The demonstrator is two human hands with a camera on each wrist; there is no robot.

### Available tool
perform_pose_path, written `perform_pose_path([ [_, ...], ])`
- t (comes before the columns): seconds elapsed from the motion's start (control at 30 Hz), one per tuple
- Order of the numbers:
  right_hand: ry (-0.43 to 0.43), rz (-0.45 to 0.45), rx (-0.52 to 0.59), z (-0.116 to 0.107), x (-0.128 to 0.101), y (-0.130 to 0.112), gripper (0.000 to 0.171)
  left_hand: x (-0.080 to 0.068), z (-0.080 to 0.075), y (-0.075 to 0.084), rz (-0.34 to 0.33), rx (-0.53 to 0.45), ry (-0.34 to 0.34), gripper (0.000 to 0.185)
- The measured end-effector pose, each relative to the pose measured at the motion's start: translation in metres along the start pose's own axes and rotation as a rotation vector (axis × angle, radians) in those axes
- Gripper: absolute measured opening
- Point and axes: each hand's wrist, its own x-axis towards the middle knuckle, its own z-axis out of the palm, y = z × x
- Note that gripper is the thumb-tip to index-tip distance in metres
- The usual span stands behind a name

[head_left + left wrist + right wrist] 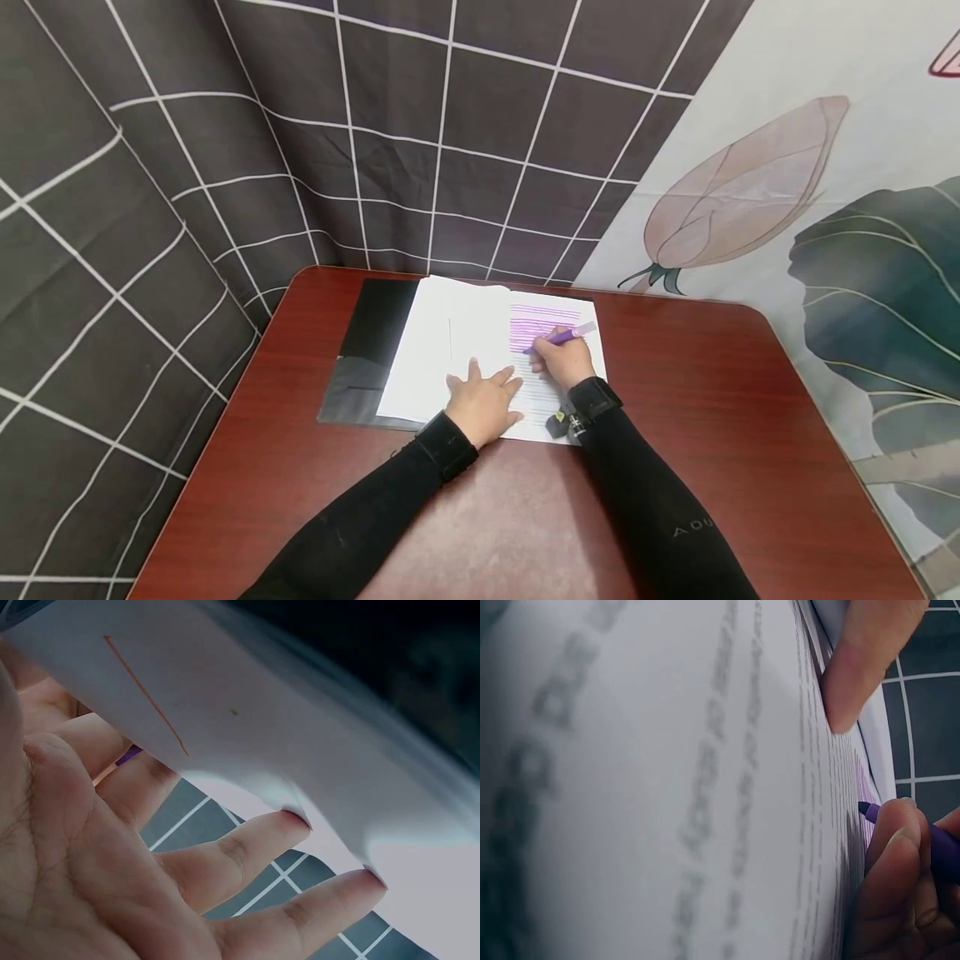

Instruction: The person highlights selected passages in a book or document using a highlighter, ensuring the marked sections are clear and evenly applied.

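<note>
An open booklet of white pages (420,367) lies on the table, its right page (536,417) printed with lines of text. My right hand (566,360) pinches a purple marker (573,332) with a pale end, its tip down at the right page. Rows of purple strokes (536,327) cover the upper part of that page. In the right wrist view the dark marker tip (865,808) meets the page below the strokes. My left hand (480,404) rests with spread fingers across the inner fold; its fingertips (367,885) press the paper in the left wrist view.
A black folder (352,387) lies beneath the booklet and sticks out to its left. The reddish-brown table (697,400) reaches well past it on the right. Dark gridded cloth (390,167) hangs behind, with a floral cloth (750,192) at the right.
</note>
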Motion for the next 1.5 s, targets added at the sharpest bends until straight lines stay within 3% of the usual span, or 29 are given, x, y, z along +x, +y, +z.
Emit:
perform_pose_path([
  [0.2, 0.012, 0.015, 0.02, -0.005, -0.002, -0.001, 0.018, 0.001, 0.001, -0.002, 0.007, -0.019, 0.011, 0.063],
  [0.4, 0.012, 0.015, 0.076, -0.012, -0.004, 0.003, 0.016, 0.016, 0.034, -0.007, 0.009, -0.035, 0.061, 0.065],
  [0.53, 0.005, 0.028, 0.095, -0.017, -0.005, 0.006, 0.016, 0.019, 0.041, -0.008, 0.004, -0.031, 0.068, 0.066],
  [0.67, 0.0, 0.045, 0.113, -0.022, -0.005, 0.009, 0.015, 0.013, 0.031, -0.005, 0.001, -0.042, 0.053, 0.066],
  [0.87, 0.004, 0.058, 0.105, -0.029, -0.007, 0.011, 0.017, 0.0, 0.001, 0.0, 0.002, -0.03, 0.005, 0.064],
  [0.97, 0.016, 0.066, 0.093, -0.032, -0.006, 0.012, 0.018, 0.001, 0.005, -0.001, 0.007, -0.044, 0.012, 0.064],
  [1.1, 0.024, 0.07, 0.093, -0.035, -0.005, 0.014, 0.02, 0.009, 0.025, -0.005, 0.009, -0.073, 0.043, 0.065],
  [1.23, 0.028, 0.066, 0.102, -0.04, -0.005, 0.012, 0.02, 0.016, 0.034, -0.009, 0.009, -0.101, 0.064, 0.066],
  [1.37, 0.043, 0.072, 0.103, -0.044, -0.004, 0.013, 0.021, 0.015, 0.027, -0.008, 0.009, -0.092, 0.057, 0.064],
  [1.5, 0.04, 0.089, 0.082, -0.049, -0.005, 0.017, 0.022, 0.006, 0.011, -0.003, 0.009, -0.065, 0.034, 0.062],
])
